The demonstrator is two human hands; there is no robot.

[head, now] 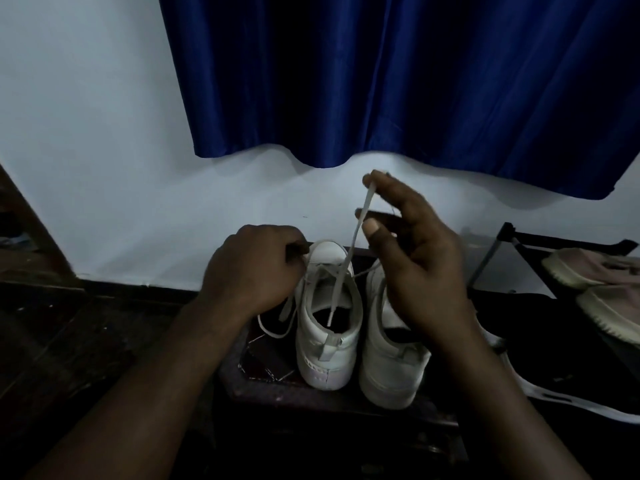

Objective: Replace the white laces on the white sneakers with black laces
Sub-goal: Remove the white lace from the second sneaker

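1. Grip first: the right hand (415, 258) is raised above the shoes and pinches the white lace (356, 230) in its fingers. The strip runs down from there to the left sneaker (329, 341), and its tip hangs in the shoe's opening. The left hand (249, 268) curls round that sneaker's upper beside the tongue and holds it down.
2. Snagging is the likeliest fault. The lace crosses through the top eyelets, so a sharp upward pull may jam it there or lift the shoe if the left hand loosens.
3. Tipping comes next. Both shoes stand heel toward the camera, close side by side on a small dark stool (270, 386). A sideways tug could knock the left one into the right sneaker (388, 368) and send either off the edge.
4. Tangling is possible. The lace's other end lies looped on the stool left of the shoe and may knot as it is drawn through.
5. Light is poor, so an eyelet may be missed. No black laces are visible, and the right hand hides most of the right sneaker's lacing.
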